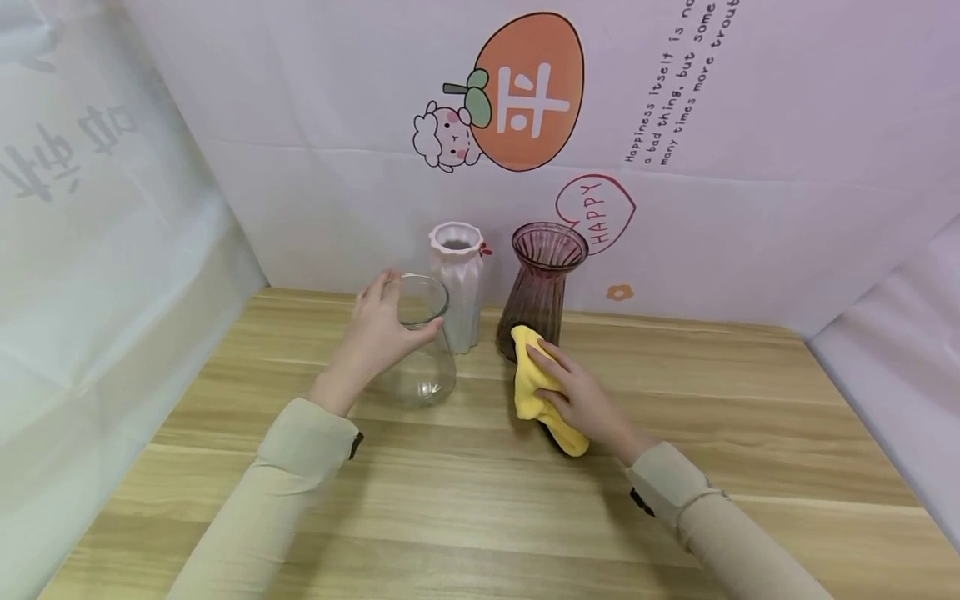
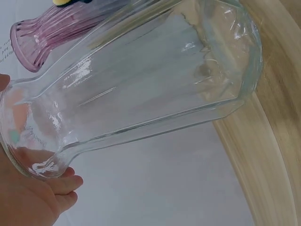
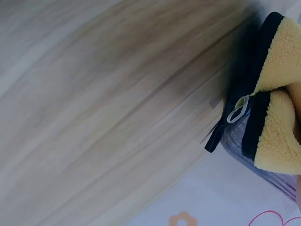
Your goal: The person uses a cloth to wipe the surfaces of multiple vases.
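My left hand (image 1: pixel 375 327) grips a clear glass vase (image 1: pixel 422 367) at its neck, thumb on the near side and fingers round the far side. In the left wrist view the clear vase (image 2: pixel 141 80) fills the middle, its rim at the hand and its thick base near the wooden table. My right hand (image 1: pixel 583 398) holds a yellow cloth (image 1: pixel 528 379) against the lower part of a purple ribbed glass vase (image 1: pixel 536 292). Dark edging and a small loop show on the cloth (image 3: pixel 282 56) in the right wrist view, where the hand is mostly cut off.
Between the two glass vases, at the back, stands a pale pink pleated vase (image 1: pixel 465 304). A printed white cloth backdrop (image 1: pixel 337 192) rises behind the wooden table (image 1: pixel 465 508), with more white cloth at both sides.
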Demonstrator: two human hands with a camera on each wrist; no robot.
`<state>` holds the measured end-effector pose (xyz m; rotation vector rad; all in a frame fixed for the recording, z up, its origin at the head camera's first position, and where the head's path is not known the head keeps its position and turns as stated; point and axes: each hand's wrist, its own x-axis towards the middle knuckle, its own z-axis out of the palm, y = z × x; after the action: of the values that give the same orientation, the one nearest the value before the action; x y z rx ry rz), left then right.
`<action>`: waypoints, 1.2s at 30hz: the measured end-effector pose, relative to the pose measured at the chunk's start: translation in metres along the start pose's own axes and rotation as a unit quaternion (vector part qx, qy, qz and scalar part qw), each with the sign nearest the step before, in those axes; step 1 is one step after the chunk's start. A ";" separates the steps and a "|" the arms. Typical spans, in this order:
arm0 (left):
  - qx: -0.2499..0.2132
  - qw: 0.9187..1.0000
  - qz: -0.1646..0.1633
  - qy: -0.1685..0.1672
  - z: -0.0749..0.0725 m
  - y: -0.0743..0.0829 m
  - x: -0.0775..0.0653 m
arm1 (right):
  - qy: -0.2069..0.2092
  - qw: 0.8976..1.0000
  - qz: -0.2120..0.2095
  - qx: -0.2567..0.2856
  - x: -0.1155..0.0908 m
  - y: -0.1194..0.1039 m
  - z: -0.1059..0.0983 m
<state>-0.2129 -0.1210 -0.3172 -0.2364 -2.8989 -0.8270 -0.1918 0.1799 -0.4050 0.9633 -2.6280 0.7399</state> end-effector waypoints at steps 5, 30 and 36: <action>0.007 1.000 -0.005 -0.004 -0.004 -0.004 0.000 | 0.012 1.000 -0.020 -0.007 -0.006 0.006 -0.003; 0.018 0.996 -0.063 0.059 -0.009 -0.018 0.006 | 0.008 0.999 0.008 -0.039 -0.034 0.036 -0.026; 0.026 0.996 -0.065 0.056 -0.009 -0.021 0.010 | -0.005 0.998 0.058 -0.025 -0.038 0.042 -0.032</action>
<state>-0.2261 -0.1428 -0.3187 0.0039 -2.8492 -0.7548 -0.1888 0.2446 -0.4085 0.8097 -2.7157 0.6920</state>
